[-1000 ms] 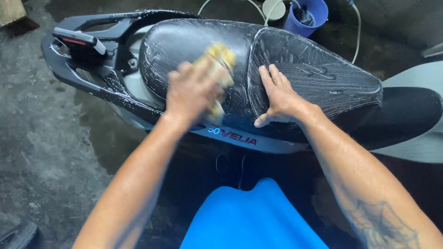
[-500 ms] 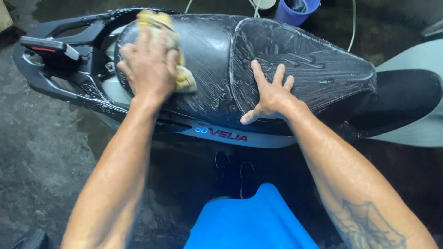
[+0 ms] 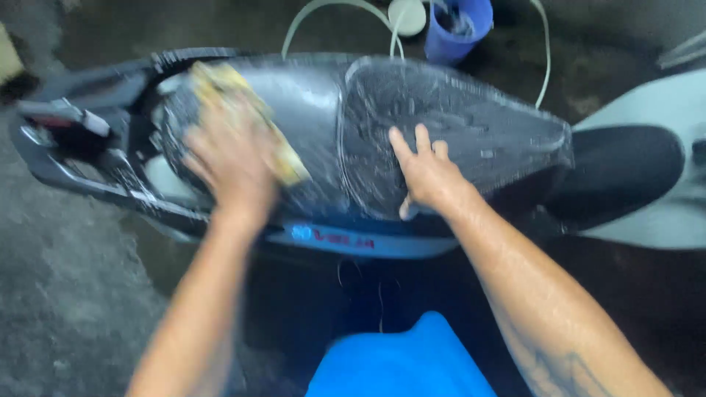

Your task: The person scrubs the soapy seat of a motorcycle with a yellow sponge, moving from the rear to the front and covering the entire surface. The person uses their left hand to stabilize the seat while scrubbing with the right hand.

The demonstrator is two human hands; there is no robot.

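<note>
- Head view, surroundings: rough wet concrete floor (image 3: 66,294), dark and mottled, fills left and bottom of frame. Blue bucket (image 3: 457,26) at top centre, pale hose (image 3: 323,15) looping beside it.
- Scooter lies across the frame's middle; black seat (image 3: 441,125) glossy, wet, streaked with suds. Grey rear grab rail (image 3: 66,140) at left, white body panel (image 3: 662,206) at right.
- Yellow sponge (image 3: 220,81) sits on the rear part of the seat, upper left of centre, mostly under the left hand (image 3: 232,158).
- Left hand: pressed flat on the sponge, fingers curled over it; motion-blurred, so exact grip can't be told.
- Right hand (image 3: 426,173): centre frame, open, fingers spread, palm flat on the seat's near edge, holding nothing. Well apart from the sponge.
- Sponge looks soft and porous, roughly rectangular; seat is smooth and rounded, tapering toward the right.
- Blue cloth (image 3: 401,360) at bottom centre, on the person.
</note>
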